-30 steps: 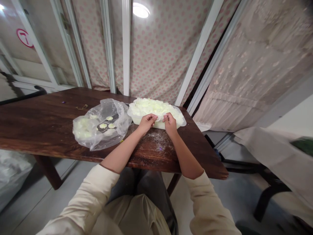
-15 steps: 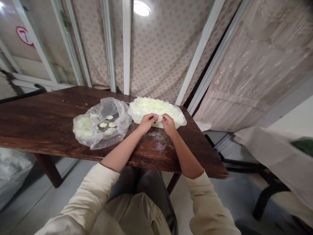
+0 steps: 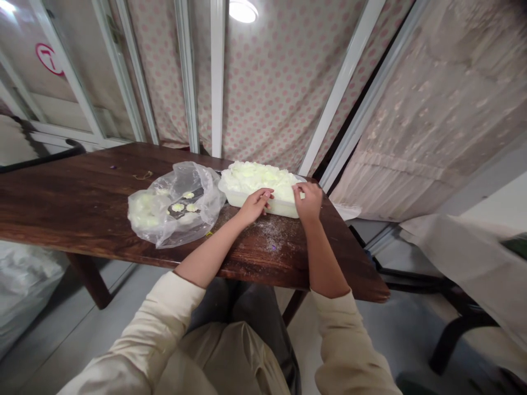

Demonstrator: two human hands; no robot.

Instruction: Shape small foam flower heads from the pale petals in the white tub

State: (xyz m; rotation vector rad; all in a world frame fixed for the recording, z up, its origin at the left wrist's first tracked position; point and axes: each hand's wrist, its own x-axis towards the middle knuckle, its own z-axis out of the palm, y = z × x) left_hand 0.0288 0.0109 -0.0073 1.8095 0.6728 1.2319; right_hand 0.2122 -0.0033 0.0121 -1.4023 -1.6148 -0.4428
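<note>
The left hand lies against the front wall of a translucent plastic tub, its fingers close together and lightly curved, and it does not clearly grip anything. The right hand sits at the tub's far right corner, its fingers bunched narrowly against a soft, pale mound. A small pale scrap shows just beside those fingers, but I cannot tell whether they hold it.

The tub stands near the edge of a dark, glossy wooden table. The mound is heaped above its rim, lumpy and fluffy, in a whitish yellow-green. Just left of the tub lies a crumpled, clear plastic bag, thin and creased, with pale clumps inside it and small rounded pieces resting on a dark strip. In front of the tub, a fine white powder is dusted over the wood. Cream sleeves cover both arms to just above the wrists' long bare forearms, and pink-dotted fabric hangs beyond the table.
</note>
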